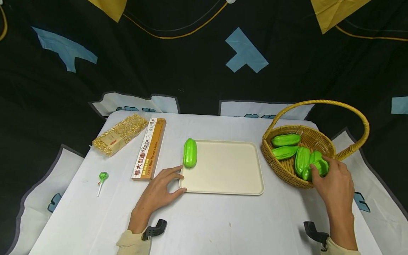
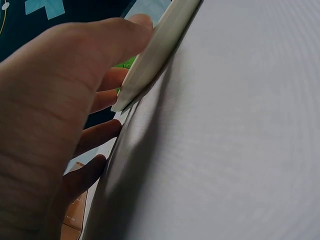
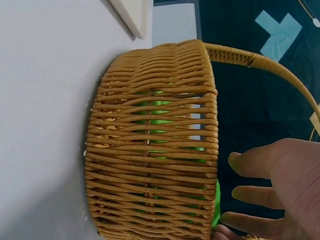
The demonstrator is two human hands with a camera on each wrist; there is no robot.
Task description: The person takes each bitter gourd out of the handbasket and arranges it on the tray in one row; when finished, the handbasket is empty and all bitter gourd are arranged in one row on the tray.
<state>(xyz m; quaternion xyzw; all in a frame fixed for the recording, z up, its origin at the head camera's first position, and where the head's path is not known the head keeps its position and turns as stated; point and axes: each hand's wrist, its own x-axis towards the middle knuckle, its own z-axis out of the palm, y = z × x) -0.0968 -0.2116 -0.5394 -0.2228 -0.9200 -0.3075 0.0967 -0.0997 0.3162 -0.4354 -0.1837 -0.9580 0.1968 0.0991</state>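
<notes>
My left hand (image 1: 159, 191) rests at the left end of a cream tray (image 1: 226, 170), thumb by its near corner and fingertips along its side. Two of those fingers touch the table in the left wrist view. On the tray's left edge lies a green toy cucumber (image 1: 190, 153). My right hand (image 1: 336, 180) reaches over the near right rim of a wicker basket (image 1: 278, 170) holding several similar green cucumbers (image 1: 302, 159). Its thumb and fingers lie around a lobed green piece (image 1: 322, 167); in the right wrist view the fingers are spread, one against something green.
Left of the tray lie a pasta box (image 1: 148, 148) and a bag of yellow kernels (image 1: 121, 134). A green lollipop (image 1: 102, 182) is on the white table (image 1: 229, 226) farther left. The basket's tall handle (image 1: 322, 102) arches above its far right side.
</notes>
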